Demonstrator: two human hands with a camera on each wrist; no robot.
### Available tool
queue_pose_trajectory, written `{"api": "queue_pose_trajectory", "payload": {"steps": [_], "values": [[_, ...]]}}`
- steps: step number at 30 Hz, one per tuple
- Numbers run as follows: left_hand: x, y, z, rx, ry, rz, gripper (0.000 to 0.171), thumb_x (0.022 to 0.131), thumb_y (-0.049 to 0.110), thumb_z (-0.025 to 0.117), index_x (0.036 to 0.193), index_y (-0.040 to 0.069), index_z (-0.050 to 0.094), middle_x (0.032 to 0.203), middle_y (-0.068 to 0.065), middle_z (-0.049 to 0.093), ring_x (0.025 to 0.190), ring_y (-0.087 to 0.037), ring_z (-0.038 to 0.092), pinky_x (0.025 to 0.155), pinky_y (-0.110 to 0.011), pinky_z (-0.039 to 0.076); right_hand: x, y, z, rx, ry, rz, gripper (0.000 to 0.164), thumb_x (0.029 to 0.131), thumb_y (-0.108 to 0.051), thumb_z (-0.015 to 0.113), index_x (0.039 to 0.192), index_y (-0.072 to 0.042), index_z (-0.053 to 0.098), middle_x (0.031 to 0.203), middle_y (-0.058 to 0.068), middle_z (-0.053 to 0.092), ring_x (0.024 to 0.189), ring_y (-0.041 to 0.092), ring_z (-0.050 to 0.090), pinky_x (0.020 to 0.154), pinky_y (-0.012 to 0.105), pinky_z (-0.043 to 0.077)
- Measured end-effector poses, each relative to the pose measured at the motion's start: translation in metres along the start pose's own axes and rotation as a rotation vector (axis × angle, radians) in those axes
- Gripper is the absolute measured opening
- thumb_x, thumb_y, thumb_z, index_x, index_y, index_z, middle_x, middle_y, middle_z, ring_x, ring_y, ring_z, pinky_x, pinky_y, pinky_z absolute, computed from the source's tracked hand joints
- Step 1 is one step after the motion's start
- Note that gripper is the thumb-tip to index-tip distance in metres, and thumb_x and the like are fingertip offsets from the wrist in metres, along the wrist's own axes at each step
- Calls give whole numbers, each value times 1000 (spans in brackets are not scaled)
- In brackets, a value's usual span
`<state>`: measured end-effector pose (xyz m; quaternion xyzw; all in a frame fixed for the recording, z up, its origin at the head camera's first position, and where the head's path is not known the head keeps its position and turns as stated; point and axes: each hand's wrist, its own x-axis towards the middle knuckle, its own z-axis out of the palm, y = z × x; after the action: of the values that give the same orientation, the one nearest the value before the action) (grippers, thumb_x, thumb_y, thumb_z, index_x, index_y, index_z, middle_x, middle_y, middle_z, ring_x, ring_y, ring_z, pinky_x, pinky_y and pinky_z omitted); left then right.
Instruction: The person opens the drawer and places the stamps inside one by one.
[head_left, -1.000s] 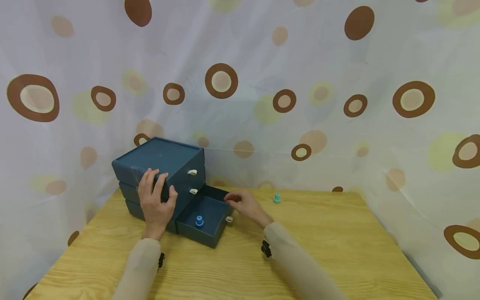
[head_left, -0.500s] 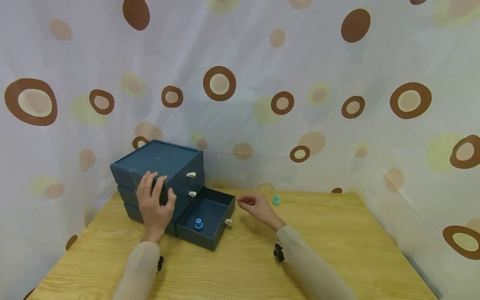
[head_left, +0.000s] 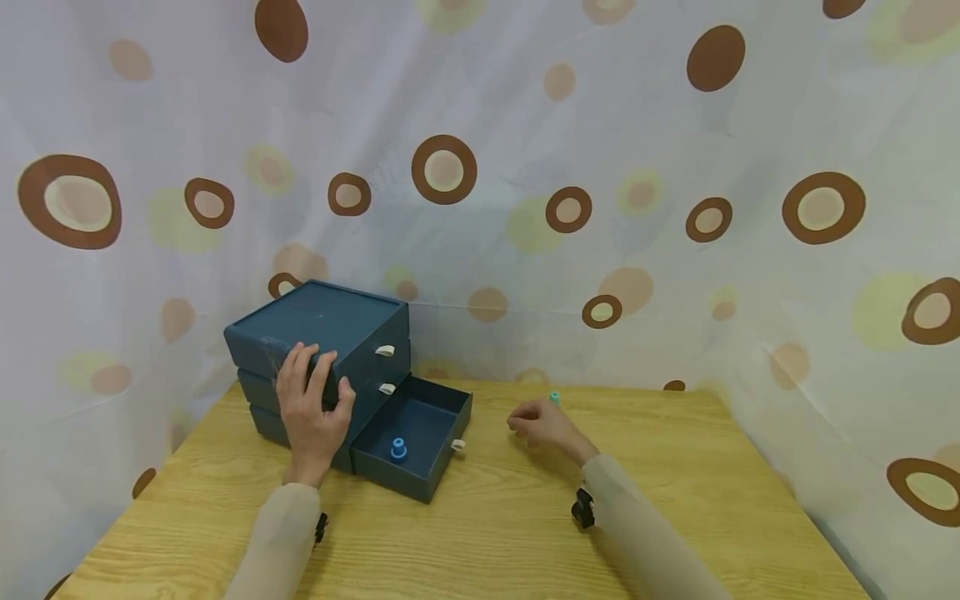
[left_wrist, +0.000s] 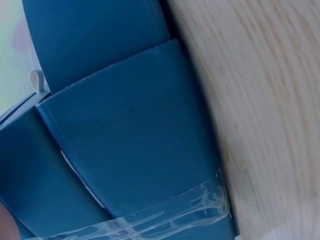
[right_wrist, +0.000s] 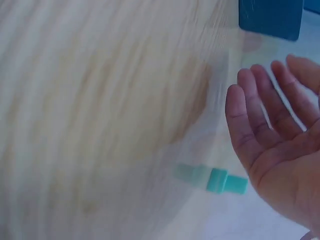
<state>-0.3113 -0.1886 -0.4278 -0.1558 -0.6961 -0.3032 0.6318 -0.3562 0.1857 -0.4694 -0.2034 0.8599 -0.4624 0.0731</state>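
Observation:
A dark blue three-tier drawer unit (head_left: 330, 312) stands at the left of the table, its bottom drawer (head_left: 393, 482) pulled out. Inside that drawer stands a small blue stepped plug (head_left: 399, 451). My left hand (head_left: 311, 412) rests on the unit's near corner, fingers spread over the upper edge and thumb towards the front. To the right of the drawer, my right hand (head_left: 553, 429) is over the table, holding nothing, fingers loosely bent. Just behind it is a teal stepped plug (head_left: 555, 397), partly hidden in the head view; the right wrist view shows this teal plug (right_wrist: 217, 180) beside the palm.
White loop tabs (head_left: 385, 351) serve as pulls on the drawer fronts. Clear tape (left_wrist: 165, 215) crosses the unit's side in the left wrist view. Behind the wooden table (head_left: 465, 542) hangs a patterned curtain (head_left: 487, 250).
My right hand has moved right, from the open drawer's far edge to over the table in front of the teal plug. The left hand and drawer unit have stayed in place.

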Motion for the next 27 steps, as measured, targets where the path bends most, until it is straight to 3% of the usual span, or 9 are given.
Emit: {"api": "queue_pose_trajectory", "payload": {"steps": [4, 10, 14, 21, 27], "values": [[-1, 0, 0, 0, -4, 1, 35, 87, 23, 58, 116, 6, 68, 128, -21, 59, 131, -41, 47, 113, -57, 30, -9, 9, -8, 69, 84, 93, 34, 99, -18, 57, 117, 9, 65, 110, 25, 68, 90, 32, 71, 74, 40, 59], [-1, -1, 0, 0, 2, 5, 35, 89, 24, 57, 116, 5, 68, 127, -22, 59, 131, -41, 47, 114, -56, 29, -15, 12, -11, 102, 304, 240, 28, 95, -16, 62, 112, 5, 68, 105, 18, 70, 86, 28, 71, 70, 35, 59], [-1, -1, 0, 7, 3, 10, 35, 90, 24, 56, 117, 5, 68, 128, -21, 59, 131, -40, 47, 113, -57, 30, -17, 12, -12, 191, 429, 300, 26, 92, -13, 65, 111, 5, 67, 101, 15, 68, 90, 31, 69, 74, 35, 60], [-1, -1, 0, 6, 2, 7, 35, 90, 25, 56, 116, 5, 68, 127, -21, 60, 131, -41, 47, 113, -57, 30, -17, 16, -16, 385, 540, 347, 30, 94, -10, 63, 119, 6, 61, 108, 10, 63, 97, 32, 66, 82, 36, 58], [0, -1, -1, 9, -6, -1, 35, 89, 24, 56, 117, 5, 68, 128, -21, 59, 131, -41, 47, 114, -57, 29, -10, 21, -20, 555, 606, 362, 35, 92, -4, 63, 125, 7, 56, 113, 10, 58, 94, 23, 60, 90, 37, 52]]}}
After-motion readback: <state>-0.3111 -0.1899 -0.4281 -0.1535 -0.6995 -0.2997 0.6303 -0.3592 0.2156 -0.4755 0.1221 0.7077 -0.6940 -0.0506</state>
